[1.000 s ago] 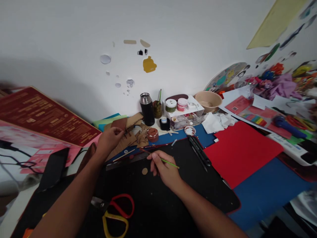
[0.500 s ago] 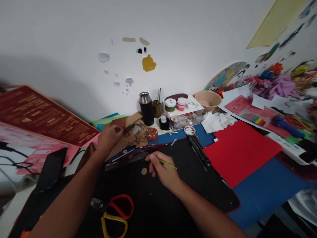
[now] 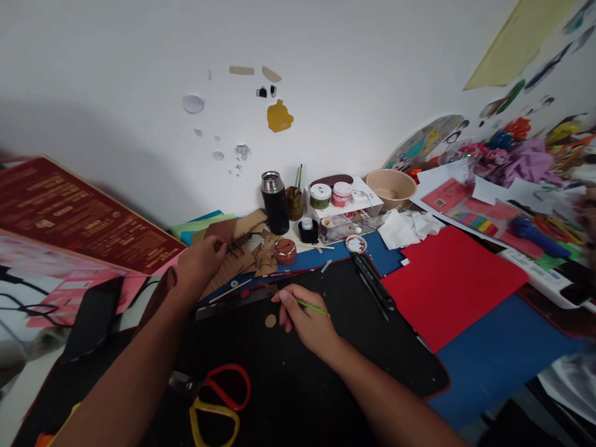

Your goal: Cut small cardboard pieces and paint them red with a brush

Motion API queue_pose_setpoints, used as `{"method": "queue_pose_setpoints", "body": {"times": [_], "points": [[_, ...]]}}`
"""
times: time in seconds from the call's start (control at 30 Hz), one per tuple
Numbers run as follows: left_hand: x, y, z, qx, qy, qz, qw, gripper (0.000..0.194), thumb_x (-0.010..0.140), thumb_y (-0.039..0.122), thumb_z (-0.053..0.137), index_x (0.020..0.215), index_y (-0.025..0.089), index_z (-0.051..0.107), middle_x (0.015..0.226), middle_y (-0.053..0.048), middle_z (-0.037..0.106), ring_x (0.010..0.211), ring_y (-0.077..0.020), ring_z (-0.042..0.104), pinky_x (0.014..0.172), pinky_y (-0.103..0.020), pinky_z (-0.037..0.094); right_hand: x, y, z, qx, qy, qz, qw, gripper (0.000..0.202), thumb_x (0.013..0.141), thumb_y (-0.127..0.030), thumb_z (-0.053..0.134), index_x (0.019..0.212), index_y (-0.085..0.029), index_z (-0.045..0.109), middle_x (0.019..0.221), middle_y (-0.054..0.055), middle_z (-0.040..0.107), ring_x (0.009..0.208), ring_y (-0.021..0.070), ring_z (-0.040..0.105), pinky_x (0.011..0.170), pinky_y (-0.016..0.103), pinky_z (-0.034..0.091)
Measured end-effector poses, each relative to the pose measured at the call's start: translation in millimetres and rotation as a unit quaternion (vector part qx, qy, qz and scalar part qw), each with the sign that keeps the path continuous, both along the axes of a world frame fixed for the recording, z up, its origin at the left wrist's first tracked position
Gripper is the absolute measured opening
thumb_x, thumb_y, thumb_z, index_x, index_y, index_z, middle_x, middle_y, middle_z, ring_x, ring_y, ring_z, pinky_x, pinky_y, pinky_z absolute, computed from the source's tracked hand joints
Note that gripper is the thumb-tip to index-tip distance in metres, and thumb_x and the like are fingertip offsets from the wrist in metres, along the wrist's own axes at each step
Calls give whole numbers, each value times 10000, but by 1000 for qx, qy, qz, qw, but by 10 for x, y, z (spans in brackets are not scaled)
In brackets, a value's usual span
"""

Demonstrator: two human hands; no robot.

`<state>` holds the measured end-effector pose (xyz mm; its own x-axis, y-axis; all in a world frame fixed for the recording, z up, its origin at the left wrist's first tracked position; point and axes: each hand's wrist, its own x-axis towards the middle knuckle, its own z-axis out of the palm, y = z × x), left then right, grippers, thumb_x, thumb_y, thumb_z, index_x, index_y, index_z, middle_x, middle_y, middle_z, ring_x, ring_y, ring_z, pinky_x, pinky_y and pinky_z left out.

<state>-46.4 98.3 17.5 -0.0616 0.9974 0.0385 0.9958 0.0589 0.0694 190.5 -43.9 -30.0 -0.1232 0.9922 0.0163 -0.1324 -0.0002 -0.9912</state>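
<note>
Paintbrush (image 3: 315, 308) in right hand (image 3: 303, 315), black mat (image 3: 298, 385)

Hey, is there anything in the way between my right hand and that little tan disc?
Nothing visible. Only black mat shows between your right hand and the tan disc; the scissors lie off to the disc's near-left side.

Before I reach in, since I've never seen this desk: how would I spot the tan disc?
Find the black mat, then the right hand, which holds a brush with a green handle. The tan disc lies on the mat just left of that hand, farther away than the scissors. Its pale tan colour sets it apart from the reddish-brown disc beyond it.
</note>
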Motion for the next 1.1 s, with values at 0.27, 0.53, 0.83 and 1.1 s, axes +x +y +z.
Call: {"method": "queue_pose_setpoints", "body": {"times": [0.27, 0.53, 0.83, 1.1], "points": [[29, -18, 40, -2, 6, 18, 1000, 375, 1005, 428, 487, 1131, 224, 776, 1108, -118, 808, 984, -324, 728, 692, -357, 426, 2, 9, -15, -4, 3, 4, 1000, 458, 1022, -600, 578, 936, -179, 736, 599, -29, 638, 443, 90, 538, 462, 203, 398], [-74, -39, -51, 45, -30, 27, 998, 411, 997, 515, 480, 1091, 238, 768, 1018, -104, 806, 881, -304, 720, 641, -338, 382, 1, 3, -18, 1, -4, 6, 1000, 462, 1024, -607, 574, 943, -182, 737, 605, -29, 638, 444, 91, 542, 458, 202, 398], [-101, -357, -66, 67, -111, 14, 991, 491, 1040, 510, 282, 869, 235, 652, 857, -122, 740, 842, -301, 695, 698, -356, 426, -4, -3, -21, -1, 16, -3, 1000, 483, 1014, -629, 580, 936, -178, 735, 591, -28, 635, 435, 87, 535, 438, 195, 374], [-87, -917, -162, 48, -259, 4, 965, 270, 950, 381, 365, 830, 258, 574, 735, -33, 672, 737, -244, 653, 705, -335, 485, -1, -18, -15, 1, 22, -5, 1000, 477, 1013, -631, 583, 942, -186, 740, 595, -22, 638, 447, 97, 540, 440, 203, 371]]}}
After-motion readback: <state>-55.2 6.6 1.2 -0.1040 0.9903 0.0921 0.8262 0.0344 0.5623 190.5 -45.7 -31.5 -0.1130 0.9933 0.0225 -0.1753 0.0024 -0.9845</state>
